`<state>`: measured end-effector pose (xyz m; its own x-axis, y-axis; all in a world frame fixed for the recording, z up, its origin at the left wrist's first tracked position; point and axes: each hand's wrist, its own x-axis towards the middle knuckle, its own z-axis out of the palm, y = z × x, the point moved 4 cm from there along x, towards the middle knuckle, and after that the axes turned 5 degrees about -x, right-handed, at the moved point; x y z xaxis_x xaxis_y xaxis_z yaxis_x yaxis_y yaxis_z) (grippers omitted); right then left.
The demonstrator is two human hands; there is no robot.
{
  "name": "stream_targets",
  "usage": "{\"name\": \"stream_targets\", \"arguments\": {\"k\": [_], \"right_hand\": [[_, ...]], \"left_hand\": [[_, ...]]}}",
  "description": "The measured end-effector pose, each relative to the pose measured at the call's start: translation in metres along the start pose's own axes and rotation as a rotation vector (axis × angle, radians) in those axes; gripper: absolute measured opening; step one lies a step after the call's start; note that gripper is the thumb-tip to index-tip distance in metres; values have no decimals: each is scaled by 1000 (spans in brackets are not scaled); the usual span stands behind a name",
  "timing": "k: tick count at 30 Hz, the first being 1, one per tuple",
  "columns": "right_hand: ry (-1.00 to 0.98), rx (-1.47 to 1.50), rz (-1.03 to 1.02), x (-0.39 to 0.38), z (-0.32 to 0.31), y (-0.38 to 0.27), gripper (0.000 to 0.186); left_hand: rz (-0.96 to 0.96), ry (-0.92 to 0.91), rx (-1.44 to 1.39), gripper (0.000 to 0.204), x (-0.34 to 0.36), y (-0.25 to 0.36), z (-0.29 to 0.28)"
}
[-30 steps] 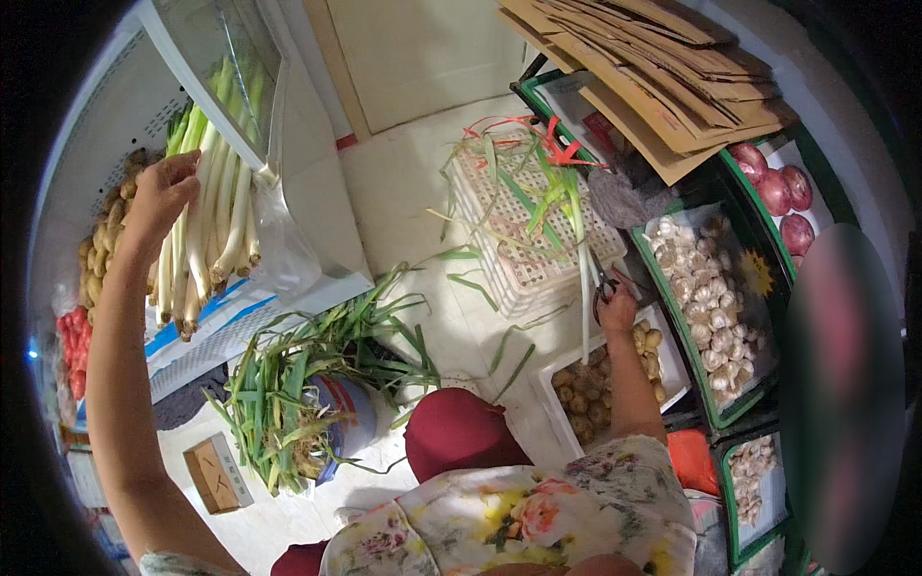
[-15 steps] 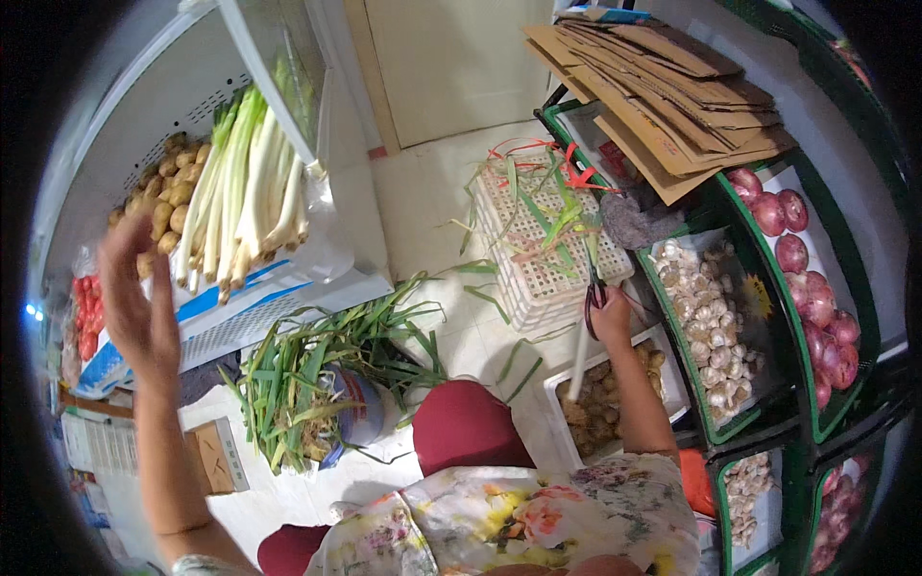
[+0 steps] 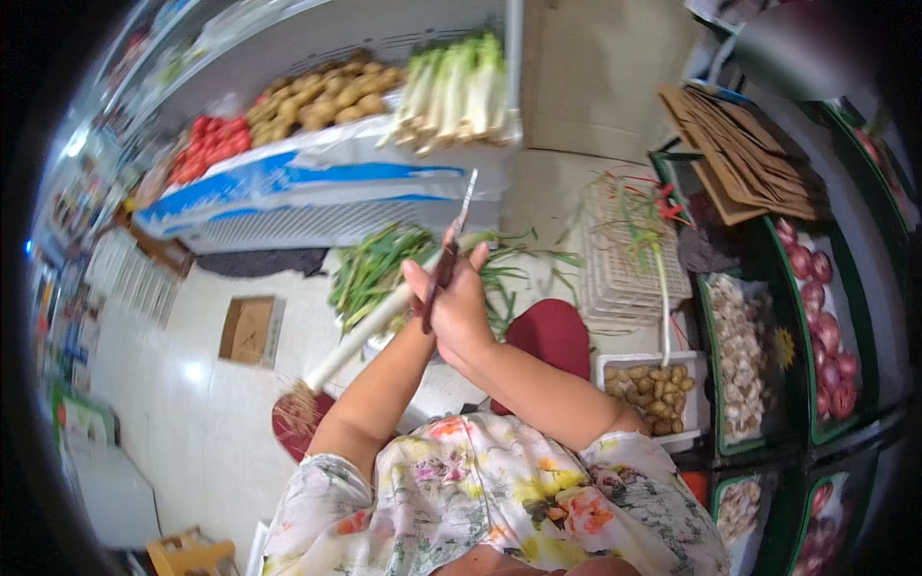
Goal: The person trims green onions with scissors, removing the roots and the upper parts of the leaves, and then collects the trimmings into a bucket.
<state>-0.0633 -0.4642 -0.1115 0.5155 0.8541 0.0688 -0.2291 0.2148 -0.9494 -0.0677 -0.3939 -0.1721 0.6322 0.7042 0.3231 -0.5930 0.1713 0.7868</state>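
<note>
My right hand [image 3: 455, 298] grips dark-handled scissors [image 3: 466, 206], blades pointing up and away from me. My left hand [image 3: 419, 309] is crossed beneath it, mostly hidden, holding a long white leek [image 3: 365, 331] slanted down-left to its shaggy roots. Below and beyond both hands lies a pile of green leek leaves [image 3: 370, 274]. More leeks [image 3: 451, 86] lie bundled on the white display shelf, beside potatoes [image 3: 327, 96] and red tomatoes [image 3: 206, 144]. At my right, a single leek [image 3: 664, 307] rests across stacked plastic crates [image 3: 605, 288], among loose greens and red ribbon.
A white box of potatoes [image 3: 653, 398], racks of garlic [image 3: 735, 374] and red onions [image 3: 826, 331], and folded cardboard [image 3: 740, 154] stand at right. A small cardboard box [image 3: 248, 331] sits on the tiled floor [image 3: 192, 432] at left. A door [image 3: 600, 77] is at the back.
My left hand has left the shelved leeks and come to the middle with a leek in it. My right hand has swung leftward with the scissors, and the view has shifted leftward.
</note>
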Motion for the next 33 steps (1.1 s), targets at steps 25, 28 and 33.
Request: {"name": "stream_targets", "arguments": {"k": [25,28,33], "right_hand": [[-917,-333,691,58,28,108,57],[-996,-217,767,70,28,124,63],[-977,-208,871,73,21,141,66]], "left_hand": [[315,648,-126,11,-200,186,-224],[254,606,-89,9,-197,176,-230],[221,609,-47,8,-192,172,-231]]}}
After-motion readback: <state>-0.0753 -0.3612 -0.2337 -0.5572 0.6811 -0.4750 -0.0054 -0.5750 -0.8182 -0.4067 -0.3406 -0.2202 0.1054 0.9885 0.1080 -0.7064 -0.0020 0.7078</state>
